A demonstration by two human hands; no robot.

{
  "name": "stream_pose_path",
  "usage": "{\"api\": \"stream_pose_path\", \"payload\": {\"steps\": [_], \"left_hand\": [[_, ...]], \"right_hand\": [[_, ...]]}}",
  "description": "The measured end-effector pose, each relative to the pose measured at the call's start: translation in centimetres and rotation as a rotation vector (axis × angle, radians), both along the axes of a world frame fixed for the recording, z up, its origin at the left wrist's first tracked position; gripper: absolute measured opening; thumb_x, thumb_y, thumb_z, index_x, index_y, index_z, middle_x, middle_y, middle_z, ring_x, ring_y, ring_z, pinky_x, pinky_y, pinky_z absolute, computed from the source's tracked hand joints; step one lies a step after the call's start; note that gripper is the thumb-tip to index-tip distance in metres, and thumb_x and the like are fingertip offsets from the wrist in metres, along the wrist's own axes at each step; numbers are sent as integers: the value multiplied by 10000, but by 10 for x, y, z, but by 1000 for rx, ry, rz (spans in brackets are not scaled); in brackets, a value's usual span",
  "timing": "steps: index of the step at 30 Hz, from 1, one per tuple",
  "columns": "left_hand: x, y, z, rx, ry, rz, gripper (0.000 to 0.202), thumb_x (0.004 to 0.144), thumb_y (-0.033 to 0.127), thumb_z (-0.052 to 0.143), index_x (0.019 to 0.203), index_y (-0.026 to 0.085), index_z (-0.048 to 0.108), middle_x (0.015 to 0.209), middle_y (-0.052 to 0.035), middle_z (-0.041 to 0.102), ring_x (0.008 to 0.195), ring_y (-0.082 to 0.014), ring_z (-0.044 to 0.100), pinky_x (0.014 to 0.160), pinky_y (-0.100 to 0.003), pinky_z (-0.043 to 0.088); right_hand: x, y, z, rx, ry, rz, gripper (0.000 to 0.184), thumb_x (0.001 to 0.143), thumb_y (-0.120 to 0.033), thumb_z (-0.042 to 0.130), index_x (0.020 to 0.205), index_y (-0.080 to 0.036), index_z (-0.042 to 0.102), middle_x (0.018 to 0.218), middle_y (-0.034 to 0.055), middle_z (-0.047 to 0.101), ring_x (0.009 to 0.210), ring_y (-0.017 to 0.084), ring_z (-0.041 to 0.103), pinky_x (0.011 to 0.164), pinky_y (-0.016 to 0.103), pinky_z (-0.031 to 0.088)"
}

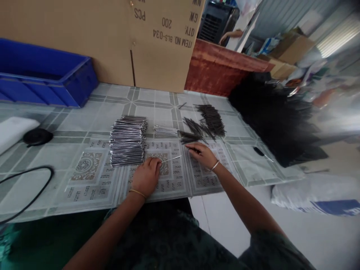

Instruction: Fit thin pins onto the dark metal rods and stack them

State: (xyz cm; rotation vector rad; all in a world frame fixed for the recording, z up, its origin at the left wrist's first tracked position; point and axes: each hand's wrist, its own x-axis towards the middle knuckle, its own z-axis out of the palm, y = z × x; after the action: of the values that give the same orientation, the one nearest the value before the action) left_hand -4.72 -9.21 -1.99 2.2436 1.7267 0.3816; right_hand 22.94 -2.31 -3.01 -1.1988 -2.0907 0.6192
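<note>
My left hand [146, 175] rests on the patterned table with its fingers curled round a thin clear sleeve [172, 159] that sticks out to the right. My right hand [203, 153] lies just right of it, fingers pinched on a dark thin stick [193, 150]. A large neat stack of packed silver sleeves [128, 140] sits directly above my left hand. A smaller bunch of sleeves [165, 131] lies beyond. Loose dark sticks [206, 122] are heaped above my right hand.
A blue plastic crate [45, 77] stands at the back left, cardboard boxes [118, 37] behind the table. A big black pile [277, 120] covers the right end. A black cable [28, 195] and a round black object [37, 136] lie at the left. Another person's arm [231, 35] shows far back.
</note>
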Motion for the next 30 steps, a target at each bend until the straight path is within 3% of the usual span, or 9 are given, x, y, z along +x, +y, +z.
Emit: {"api": "stream_pose_path", "payload": {"steps": [6,11,20,30], "left_hand": [[0,1,-1,3,-50,-2,261,986,287,370,1052,190,604,1059,-71,652,945,-215,632,844,-340,488],[-1,3,-2,-3,-36,-11,261,984,293,370,1043,195,605,1067,-69,654,914,-216,635,817,-339,493],[-2,3,-2,-7,-95,-13,258,974,289,366,1044,189,594,1070,-76,653,975,-221,629,894,-361,496],[-1,4,0,2,-87,-21,260,975,287,367,1029,187,600,1053,-80,654,931,-224,627,850,-362,499]], "right_hand": [[-19,-32,-14,-71,76,-43,187,929,-335,570,1019,-236,700,960,58,694,933,188,645,885,360,515],[-24,-28,-13,-70,101,-41,163,929,-314,572,997,-228,693,937,53,683,911,178,639,864,341,513],[-22,-28,-13,-76,105,-25,152,928,-294,568,1001,-223,681,951,51,685,917,177,639,875,346,506],[-24,-28,-10,-59,116,-11,144,924,-301,568,980,-233,682,930,49,691,901,185,646,860,358,511]]}}
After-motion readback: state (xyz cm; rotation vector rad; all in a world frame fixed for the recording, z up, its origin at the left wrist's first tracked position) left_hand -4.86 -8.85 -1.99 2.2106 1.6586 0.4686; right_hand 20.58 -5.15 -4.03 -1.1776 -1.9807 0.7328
